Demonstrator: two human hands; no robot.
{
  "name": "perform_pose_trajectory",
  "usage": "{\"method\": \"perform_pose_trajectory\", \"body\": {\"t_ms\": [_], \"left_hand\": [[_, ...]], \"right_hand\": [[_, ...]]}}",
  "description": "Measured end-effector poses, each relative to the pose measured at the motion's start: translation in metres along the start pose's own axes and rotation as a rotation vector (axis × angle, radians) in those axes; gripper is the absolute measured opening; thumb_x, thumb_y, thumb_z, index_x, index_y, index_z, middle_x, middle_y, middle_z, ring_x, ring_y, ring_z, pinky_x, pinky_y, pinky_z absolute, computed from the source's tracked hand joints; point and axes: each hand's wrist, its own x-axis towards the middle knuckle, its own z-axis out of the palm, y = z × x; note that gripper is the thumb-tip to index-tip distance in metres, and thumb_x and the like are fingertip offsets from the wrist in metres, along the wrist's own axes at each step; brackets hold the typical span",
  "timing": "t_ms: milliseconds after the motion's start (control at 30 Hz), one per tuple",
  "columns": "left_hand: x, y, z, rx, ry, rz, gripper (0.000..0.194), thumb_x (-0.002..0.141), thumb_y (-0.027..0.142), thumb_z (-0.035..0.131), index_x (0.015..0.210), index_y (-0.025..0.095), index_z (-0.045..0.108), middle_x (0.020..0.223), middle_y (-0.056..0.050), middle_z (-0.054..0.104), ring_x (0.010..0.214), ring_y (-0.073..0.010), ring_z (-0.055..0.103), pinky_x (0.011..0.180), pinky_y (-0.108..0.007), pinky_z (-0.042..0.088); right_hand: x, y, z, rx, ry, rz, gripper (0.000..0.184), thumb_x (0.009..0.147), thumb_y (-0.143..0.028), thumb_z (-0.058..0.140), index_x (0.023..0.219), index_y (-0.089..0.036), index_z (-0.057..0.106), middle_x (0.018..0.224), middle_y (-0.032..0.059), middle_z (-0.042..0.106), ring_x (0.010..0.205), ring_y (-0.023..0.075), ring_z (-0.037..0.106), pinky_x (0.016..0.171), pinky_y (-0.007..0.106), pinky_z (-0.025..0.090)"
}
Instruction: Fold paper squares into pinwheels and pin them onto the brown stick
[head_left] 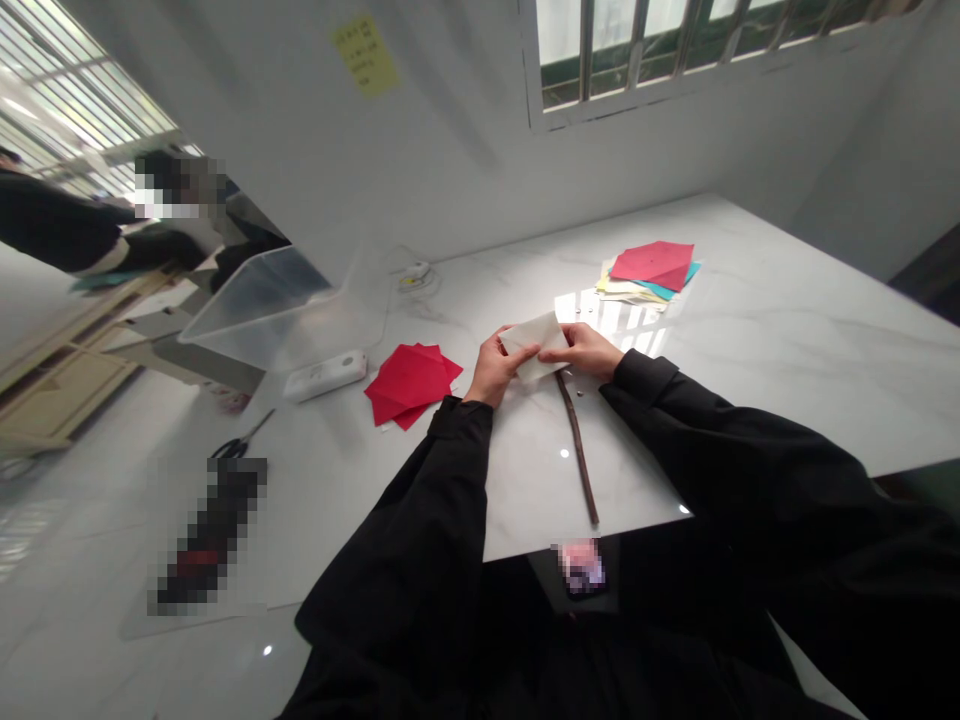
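My left hand (495, 368) and my right hand (589, 350) pinch a folded sheet of white paper (531, 345) between them, above a white marble table (787, 330). Just below my right hand, a thin brown stick (577, 450) lies on the table, running toward me. A small pile of red paper squares (410, 383) lies left of my left hand. Beyond my hands sits a stack of coloured paper (649, 275), with a red sheet on top.
A clear plastic box (285, 310) lies at the table's far left, near a white power strip (325, 376). Black-handled scissors (238, 438) and a pixelated object (210, 535) lie at the left. A phone (581, 565) sits by the near edge. A person (60, 225) stands far left.
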Motion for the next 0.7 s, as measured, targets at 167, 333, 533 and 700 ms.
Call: {"method": "perform_pose_trajectory", "body": {"t_ms": [167, 333, 533, 700], "left_hand": [[-0.0017, 0.0021, 0.0021, 0.0, 0.004, 0.016, 0.056, 0.058, 0.042, 0.098, 0.099, 0.017, 0.069, 0.084, -0.001, 0.071, 0.072, -0.0141, 0.063, 0.066, -0.024, 0.051], [-0.0021, 0.0025, 0.0029, 0.021, 0.003, 0.03, 0.054, 0.059, 0.042, 0.096, 0.098, 0.017, 0.069, 0.084, -0.001, 0.07, 0.071, -0.0135, 0.062, 0.066, -0.024, 0.05], [-0.0011, 0.0012, 0.003, 0.038, 0.005, 0.038, 0.053, 0.059, 0.043, 0.097, 0.095, 0.016, 0.069, 0.084, -0.002, 0.071, 0.073, -0.0143, 0.063, 0.068, -0.025, 0.051], [-0.001, 0.0011, 0.0021, 0.029, 0.003, 0.036, 0.052, 0.059, 0.042, 0.097, 0.094, 0.015, 0.069, 0.084, -0.001, 0.071, 0.073, -0.0141, 0.063, 0.07, -0.025, 0.051]], "right_hand": [[0.0015, 0.0043, -0.0016, 0.006, -0.016, -0.04, 0.046, 0.072, -0.034, 0.09, 0.114, -0.017, 0.079, 0.112, 0.0068, 0.082, 0.101, 0.0261, 0.077, 0.093, 0.037, 0.062], [0.002, 0.0043, -0.0009, 0.014, -0.011, -0.038, 0.048, 0.071, -0.035, 0.091, 0.114, -0.017, 0.078, 0.111, 0.0081, 0.083, 0.1, 0.0266, 0.077, 0.093, 0.039, 0.063], [0.0004, 0.0002, 0.0009, 0.013, -0.002, -0.044, 0.048, 0.068, -0.033, 0.092, 0.11, -0.016, 0.078, 0.109, 0.0088, 0.083, 0.099, 0.0273, 0.077, 0.094, 0.04, 0.063], [0.0009, 0.0016, 0.0011, 0.071, -0.013, -0.05, 0.056, 0.067, -0.034, 0.094, 0.116, -0.016, 0.074, 0.11, 0.0093, 0.082, 0.098, 0.0266, 0.078, 0.093, 0.04, 0.064]]}}
